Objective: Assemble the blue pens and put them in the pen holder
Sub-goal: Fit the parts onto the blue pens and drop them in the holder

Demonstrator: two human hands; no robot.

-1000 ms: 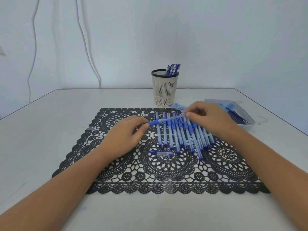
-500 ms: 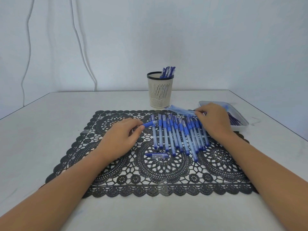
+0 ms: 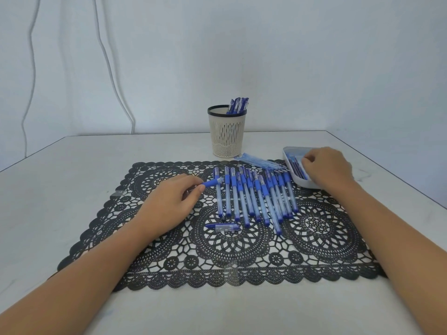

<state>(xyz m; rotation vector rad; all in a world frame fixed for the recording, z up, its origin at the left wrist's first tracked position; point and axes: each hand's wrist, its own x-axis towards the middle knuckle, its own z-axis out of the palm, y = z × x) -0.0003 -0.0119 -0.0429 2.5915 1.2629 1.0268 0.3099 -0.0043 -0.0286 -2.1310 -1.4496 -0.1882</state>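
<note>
A beige pen holder (image 3: pixel 227 135) with a black rim stands behind the mat and holds several blue pens (image 3: pixel 238 106). Several more blue pens (image 3: pixel 254 197) lie side by side on the black lace mat (image 3: pixel 229 264). My left hand (image 3: pixel 173 201) rests on the mat left of the row and pinches a short blue pen grip piece (image 3: pixel 211 183) that points right. My right hand (image 3: pixel 326 169) hovers over the white tray (image 3: pixel 289 151), its curled fingers down among dark refills (image 3: pixel 296 166). Whether it grips one is hidden. A loose blue cap (image 3: pixel 222 227) lies in front of the row.
A bundle of clear thin pen parts (image 3: pixel 261 162) lies between the holder and the tray. The white table (image 3: pixel 60 189) ends close behind the holder at a wall, and its right edge runs just past the tray. Cables hang on the wall at the left.
My right hand has left the pen it held with my left hand and moved right and back to the tray. My left hand stays, keeping only the short blue piece.
</note>
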